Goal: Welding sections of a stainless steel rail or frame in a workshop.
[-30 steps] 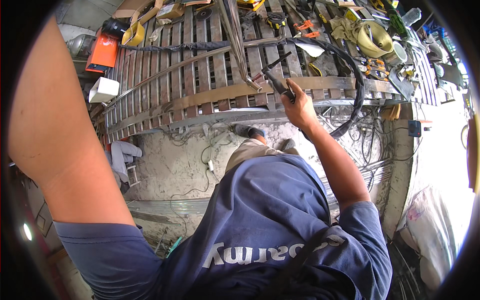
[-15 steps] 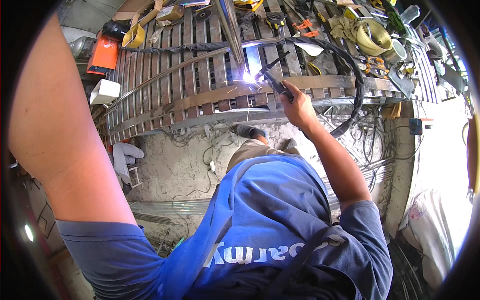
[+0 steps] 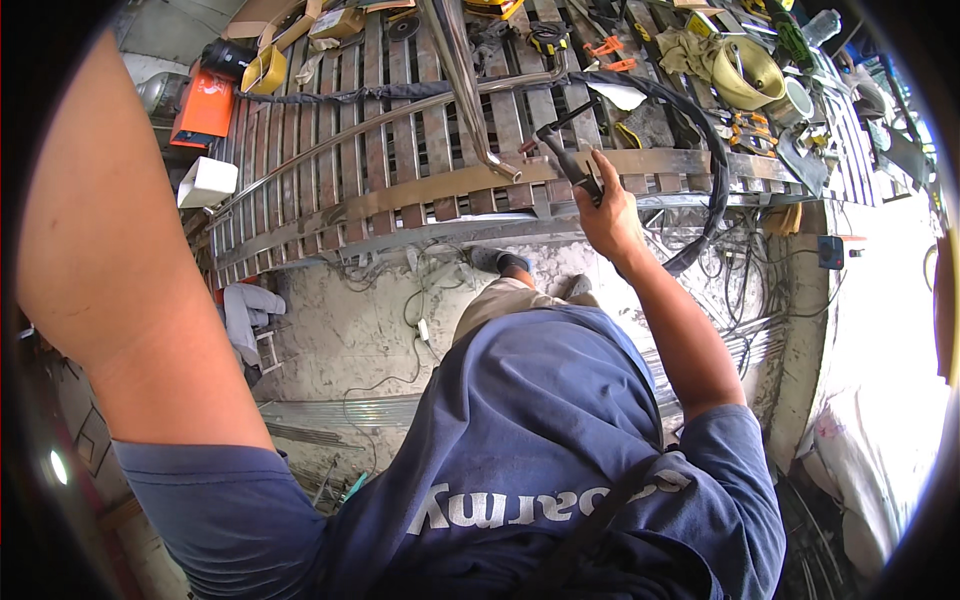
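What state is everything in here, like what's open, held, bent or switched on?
Torch: held, no arc glowing.
Right grip: closed on the torch.
Shiny metal tube: slanted, bent near its lower end.
Black cable: curved in a wide loop.
Cream bucket: uncovered.
Yellow container: uncovered.

White glare (image 3: pixel 890 310) at far right
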Motion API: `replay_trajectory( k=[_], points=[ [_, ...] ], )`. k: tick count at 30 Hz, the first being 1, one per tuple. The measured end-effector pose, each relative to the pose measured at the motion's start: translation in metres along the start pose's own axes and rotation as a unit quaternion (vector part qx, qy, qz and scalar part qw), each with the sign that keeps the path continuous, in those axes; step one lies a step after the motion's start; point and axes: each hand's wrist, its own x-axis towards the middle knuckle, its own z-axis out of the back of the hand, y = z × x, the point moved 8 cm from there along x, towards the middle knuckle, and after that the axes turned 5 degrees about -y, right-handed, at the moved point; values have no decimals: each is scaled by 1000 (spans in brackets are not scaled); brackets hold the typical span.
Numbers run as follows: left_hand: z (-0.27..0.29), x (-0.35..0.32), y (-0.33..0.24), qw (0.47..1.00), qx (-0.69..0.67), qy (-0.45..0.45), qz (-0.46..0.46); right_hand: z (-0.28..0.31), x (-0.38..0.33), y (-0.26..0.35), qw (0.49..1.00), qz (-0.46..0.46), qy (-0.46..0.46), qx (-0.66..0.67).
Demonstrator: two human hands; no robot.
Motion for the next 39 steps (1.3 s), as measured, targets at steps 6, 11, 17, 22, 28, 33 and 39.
replay_trajectory(
  k=[6, 11, 17, 22, 28, 33, 39],
  points=[
    [5, -2, 6, 1000, 26, -14, 6, -4, -19, -1, 998, 67, -14, 10],
    [16, -7, 2, 998, 48, -30, 7, -12, -43, -8, 998, 65, -2, 9],
    [21, -12, -65, 996, 73, -49, -26, -14, -50, -25, 994, 94, -42, 38],
    [-7, -18, -141, 992, 91, -51, -64, -12, -58, -31, 996, 38, -26, 73],
    [-28, -3, -182, 987, 120, -57, -90, -19, -62, -31, 995, 17, 19, 92],
    [-45, 6, -173, 984, 145, -60, -87, -21, -57, -32, 996, 17, 22, 87],
    [13, 80, -124, 976, 182, -101, -67, -26, -56, -31, 995, 7, 56, 86]
  ],
)
